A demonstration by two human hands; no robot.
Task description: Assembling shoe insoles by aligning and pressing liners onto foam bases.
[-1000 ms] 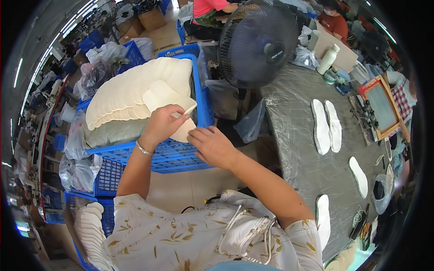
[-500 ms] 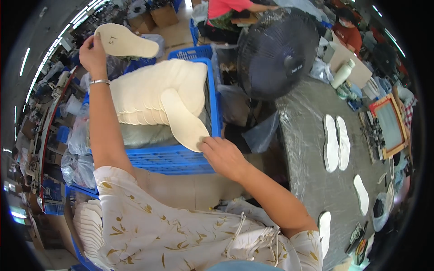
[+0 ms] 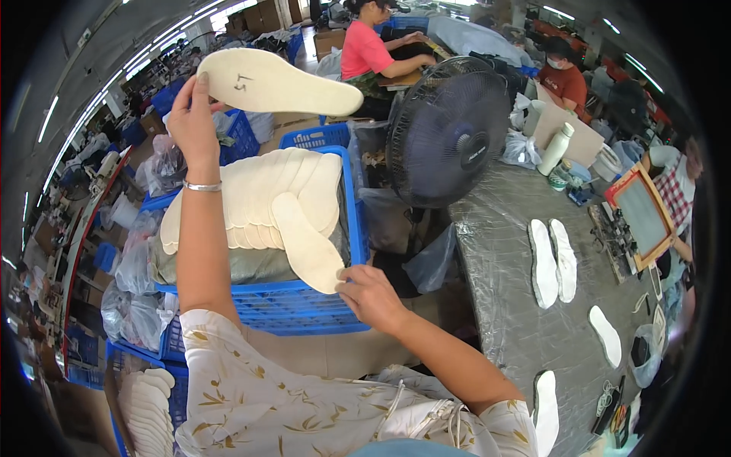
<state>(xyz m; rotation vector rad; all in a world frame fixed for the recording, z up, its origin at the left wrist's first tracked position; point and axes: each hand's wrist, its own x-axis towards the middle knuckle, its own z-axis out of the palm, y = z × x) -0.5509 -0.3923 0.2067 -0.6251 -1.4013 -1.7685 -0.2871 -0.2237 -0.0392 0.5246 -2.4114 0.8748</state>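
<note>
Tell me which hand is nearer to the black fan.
Right. The right hand sits low at the blue crate's front corner, pinching an insole, just below and left of the black fan. The left hand is raised far left, holding another insole.

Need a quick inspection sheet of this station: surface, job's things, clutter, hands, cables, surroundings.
Surface: grey table under a wrinkled clear sheet.
Job's things: raised insole; second insole on the stack in the blue crate.
Clutter: white insoles on the table, white bottle, framed screen.
Hands: left hand holds the raised insole up; right hand grips the second insole's end.
Cables: nothing seen.
Surroundings: black fan, bagged goods, other people seated behind.
</note>
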